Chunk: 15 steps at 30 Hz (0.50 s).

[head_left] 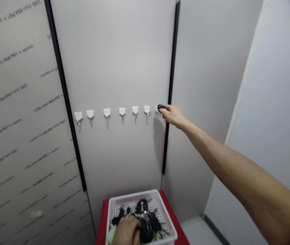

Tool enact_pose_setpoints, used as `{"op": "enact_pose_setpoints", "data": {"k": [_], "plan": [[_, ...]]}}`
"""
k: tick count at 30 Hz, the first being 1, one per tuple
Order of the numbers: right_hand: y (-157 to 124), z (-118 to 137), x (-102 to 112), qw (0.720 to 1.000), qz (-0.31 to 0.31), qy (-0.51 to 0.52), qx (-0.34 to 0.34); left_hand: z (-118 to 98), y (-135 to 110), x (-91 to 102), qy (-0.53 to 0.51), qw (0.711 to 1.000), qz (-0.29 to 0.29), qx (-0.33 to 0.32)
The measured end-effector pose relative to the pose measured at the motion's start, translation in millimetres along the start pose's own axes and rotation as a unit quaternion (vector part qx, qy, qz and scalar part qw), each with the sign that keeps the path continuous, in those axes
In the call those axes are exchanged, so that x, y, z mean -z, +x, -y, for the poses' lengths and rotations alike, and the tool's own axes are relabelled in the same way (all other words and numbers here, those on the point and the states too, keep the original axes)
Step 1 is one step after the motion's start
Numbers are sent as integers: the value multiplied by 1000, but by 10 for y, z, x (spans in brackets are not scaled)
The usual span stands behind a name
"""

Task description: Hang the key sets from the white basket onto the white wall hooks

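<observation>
My right hand (174,115) is raised to the wall at the far right of a row of hooks. Its thumb and fingers pinch a small black key fob (161,108), which overlaps the last hook's white backing. Lower down, my left hand (126,230) rests in a white plastic basket (171,228), fingers curled over the contents; what they grip is hidden. Several black key fobs (148,234) and metal keys lie tangled in the basket. The other white hooks (122,112) carry nothing that I can see.
The basket stands on a red surface (179,234) against the light wall panel (124,153). Black vertical strips (173,68) edge the panel on both sides. A printed film-covered panel (19,119) is at left, a pale wall (269,112) at right.
</observation>
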State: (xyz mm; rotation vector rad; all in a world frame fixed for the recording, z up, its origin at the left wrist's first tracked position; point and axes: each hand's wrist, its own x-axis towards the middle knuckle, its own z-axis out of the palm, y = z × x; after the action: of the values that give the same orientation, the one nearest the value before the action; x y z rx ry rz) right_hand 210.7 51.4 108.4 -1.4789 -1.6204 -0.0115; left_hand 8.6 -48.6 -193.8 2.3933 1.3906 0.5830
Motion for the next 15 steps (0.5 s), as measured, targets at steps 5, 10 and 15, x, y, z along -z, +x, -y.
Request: {"op": "enact_pose_setpoints", "data": {"k": [5, 10, 15], "plan": [[-1209, -426, -671, 955, 294, -3, 47, -107, -115, 169, -61, 998, -8, 7], [-2141, -945, -1127, 913, 405, 28, 30, -54, -60, 137, -167, 985, 3, 42], [-1789, -621, -1184, 890, 338, 289, -99, -39, 465, 739, -551, 817, 26, 169]]}}
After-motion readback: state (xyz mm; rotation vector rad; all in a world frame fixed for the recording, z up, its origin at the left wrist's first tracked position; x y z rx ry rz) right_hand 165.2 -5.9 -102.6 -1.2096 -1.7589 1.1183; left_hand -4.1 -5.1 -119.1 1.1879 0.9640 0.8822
